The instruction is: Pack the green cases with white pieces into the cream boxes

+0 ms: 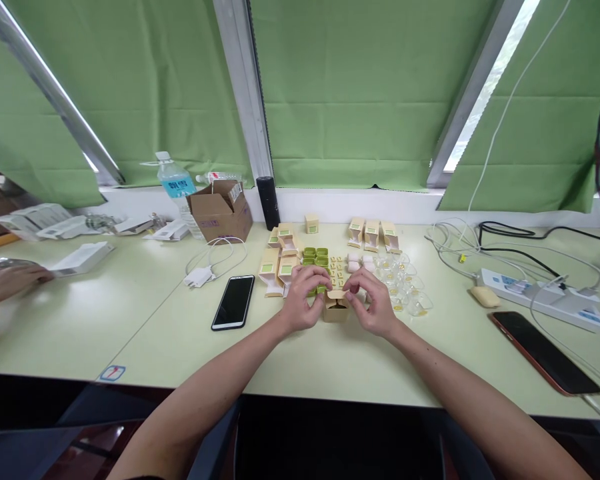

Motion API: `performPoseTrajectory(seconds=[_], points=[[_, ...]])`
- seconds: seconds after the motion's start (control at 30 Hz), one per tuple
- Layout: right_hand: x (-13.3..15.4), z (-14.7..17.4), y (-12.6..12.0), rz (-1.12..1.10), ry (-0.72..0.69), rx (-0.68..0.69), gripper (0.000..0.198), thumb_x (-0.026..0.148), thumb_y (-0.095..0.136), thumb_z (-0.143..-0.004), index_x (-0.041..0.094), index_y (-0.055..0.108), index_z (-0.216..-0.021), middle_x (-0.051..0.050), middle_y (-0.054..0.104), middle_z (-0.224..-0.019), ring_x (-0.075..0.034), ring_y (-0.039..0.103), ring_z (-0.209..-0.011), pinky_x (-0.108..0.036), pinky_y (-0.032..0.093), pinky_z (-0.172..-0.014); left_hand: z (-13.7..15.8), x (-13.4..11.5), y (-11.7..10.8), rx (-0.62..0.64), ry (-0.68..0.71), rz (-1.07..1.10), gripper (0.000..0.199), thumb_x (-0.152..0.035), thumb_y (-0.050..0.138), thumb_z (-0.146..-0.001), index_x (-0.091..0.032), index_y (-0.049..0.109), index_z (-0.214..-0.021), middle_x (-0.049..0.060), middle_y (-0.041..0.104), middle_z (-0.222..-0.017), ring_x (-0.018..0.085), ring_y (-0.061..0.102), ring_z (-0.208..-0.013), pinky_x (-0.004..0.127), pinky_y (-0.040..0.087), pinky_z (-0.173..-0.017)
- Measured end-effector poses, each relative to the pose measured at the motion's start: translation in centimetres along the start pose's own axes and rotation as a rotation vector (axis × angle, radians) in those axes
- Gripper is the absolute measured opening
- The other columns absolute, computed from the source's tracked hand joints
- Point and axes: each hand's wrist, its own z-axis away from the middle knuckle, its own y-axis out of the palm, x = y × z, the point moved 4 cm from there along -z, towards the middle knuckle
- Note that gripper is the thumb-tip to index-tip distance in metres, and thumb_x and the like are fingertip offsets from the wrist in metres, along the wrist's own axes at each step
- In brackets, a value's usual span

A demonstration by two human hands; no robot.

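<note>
A small tan cardboard box (336,312) stands on the table in front of me, its top partly open with a flap raised at the back. My left hand (304,300) pinches the box's upper left edge between thumb and fingers. At the upper right edge, my right hand (373,303) is closed on it the same way. Just behind the hands are green square cups (316,256), small yellow pieces (337,267) in rows and pale pink blocks (353,261). Clear plastic cups (405,283) lie right of my right hand. My left hand partly covers the green cups.
Cream boxes with green labels (270,263) stand behind my left hand; more open boxes (371,233) are at the back. A phone (233,302) lies left, another phone (545,353) right, near a power strip (545,298). Another person's hand (13,279) is at far left.
</note>
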Motion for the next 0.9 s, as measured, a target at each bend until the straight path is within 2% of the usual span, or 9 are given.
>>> performPoseTrajectory(seconds=[0.17,0.33,0.47,0.73,0.9], points=[[0.05,0.15,0.19,0.069,-0.041,0.027,0.008,0.015,0.059,-0.088,0.023,0.058,-0.087,0.0,0.052,-0.073,-0.016,0.051,-0.066,-0.03,0.041,-0.059,0.02,-0.11,-0.17,0.008,0.122,-0.095,0.007,-0.024,0.056,-0.089,-0.021,0.061,-0.086,0.005,0.064,-0.085,0.022,0.059,-0.082,0.044,0.037,-0.086],[-0.1,0.49,0.59,0.14,-0.106,0.09,0.012,0.011,0.058,-0.083,0.023,0.055,-0.085,0.002,0.052,-0.068,-0.014,0.047,-0.06,-0.028,0.038,-0.056,0.07,-0.06,-0.04,0.062,0.193,-0.129,0.005,-0.022,0.057,-0.086,-0.021,0.06,-0.084,0.004,0.064,-0.081,0.02,0.057,-0.076,0.044,0.034,-0.082],[0.02,0.66,0.76,0.18,-0.189,0.091,0.014,0.009,0.057,-0.08,0.022,0.055,-0.084,0.001,0.055,-0.069,-0.014,0.048,-0.06,-0.028,0.036,-0.056,0.07,-0.24,0.0,0.1,0.244,-0.144,0.006,-0.021,0.056,-0.084,-0.021,0.058,-0.079,0.003,0.063,-0.076,0.02,0.054,-0.072,0.044,0.033,-0.08],[0.0,0.76,0.86,0.223,-0.24,0.098,0.013,0.01,0.055,-0.077,0.023,0.054,-0.076,0.001,0.052,-0.063,-0.015,0.046,-0.057,-0.029,0.032,-0.054,0.43,0.27,0.56,0.246,0.166,-0.183,0.006,-0.024,0.057,-0.081,-0.024,0.057,-0.075,0.003,0.063,-0.072,0.021,0.053,-0.068,0.046,0.036,-0.082],[0.26,0.81,0.82,0.231,-0.241,0.114,0.011,0.017,0.054,-0.083,0.023,0.055,-0.074,0.001,0.05,-0.06,-0.016,0.045,-0.055,-0.031,0.031,-0.054,0.5,0.42,0.62,0.261,0.144,-0.147,0.007,-0.026,0.056,-0.08,-0.024,0.057,-0.073,0.003,0.062,-0.068,0.021,0.052,-0.065,0.047,0.036,-0.084]])
